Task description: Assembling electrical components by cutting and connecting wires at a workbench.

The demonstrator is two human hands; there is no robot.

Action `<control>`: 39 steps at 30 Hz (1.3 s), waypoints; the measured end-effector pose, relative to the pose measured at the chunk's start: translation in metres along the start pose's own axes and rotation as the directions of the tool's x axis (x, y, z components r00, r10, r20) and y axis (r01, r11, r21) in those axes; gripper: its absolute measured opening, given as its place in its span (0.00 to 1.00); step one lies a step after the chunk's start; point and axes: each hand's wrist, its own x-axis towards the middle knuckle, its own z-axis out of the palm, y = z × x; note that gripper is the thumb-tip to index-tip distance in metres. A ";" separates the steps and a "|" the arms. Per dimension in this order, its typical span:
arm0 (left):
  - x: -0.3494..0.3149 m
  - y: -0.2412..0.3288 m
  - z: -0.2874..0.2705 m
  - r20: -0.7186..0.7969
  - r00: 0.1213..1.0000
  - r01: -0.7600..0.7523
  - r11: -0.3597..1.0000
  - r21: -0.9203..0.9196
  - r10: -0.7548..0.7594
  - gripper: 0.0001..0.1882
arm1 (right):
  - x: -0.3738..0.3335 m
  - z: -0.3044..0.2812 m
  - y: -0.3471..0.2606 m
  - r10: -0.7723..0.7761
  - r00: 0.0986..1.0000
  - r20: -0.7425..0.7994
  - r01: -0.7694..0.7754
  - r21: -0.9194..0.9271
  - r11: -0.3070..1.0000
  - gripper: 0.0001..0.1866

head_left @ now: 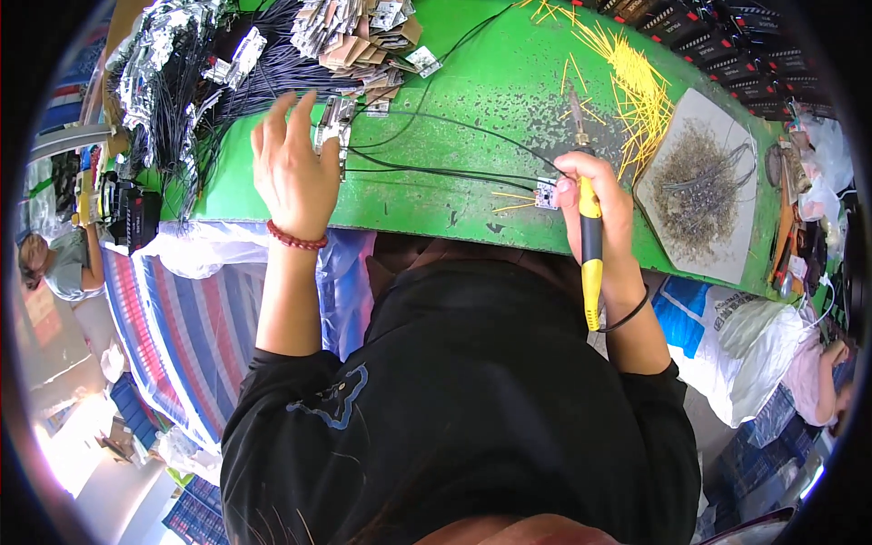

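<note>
My right hand (599,200) is closed round a yellow-and-black soldering iron (590,238), whose metal tip points away from me over the green table. By the right thumb is a small white circuit board (545,193), touching or nearly touching the fingers. Black cables (436,170) run left from this board, and a few thin yellow wires (514,202) stick out beside it. Over the table's left part, my left hand (295,182) is open with fingers spread. Just beyond its thumb lies a silvery flat piece (334,120) where the cables lead; the hand partly covers it.
Bundled black cables (272,82) with silvery ends and stacked cardboard-brown pieces (350,32) crowd the far left. Yellow wires (636,77) lie at the far right, near a pale board (672,213) with wire clippings. Dark boxes (718,50) line the far edge. Other people sit at both sides.
</note>
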 end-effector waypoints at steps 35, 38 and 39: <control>0.000 0.132 -0.008 0.347 0.866 0.077 0.590 -0.803 0.360 0.04 | -0.030 -0.003 0.006 0.050 0.986 -0.156 -0.011 0.242 0.970 0.22; -0.007 0.144 -0.003 0.274 0.903 0.065 0.524 -0.849 0.331 0.04 | -0.033 -0.001 0.004 0.040 0.987 -0.154 0.007 0.294 0.956 0.22; -0.008 0.144 -0.001 0.274 0.903 0.066 0.523 -0.850 0.332 0.04 | -0.033 -0.001 0.004 0.064 0.986 -0.157 -0.012 0.312 0.950 0.22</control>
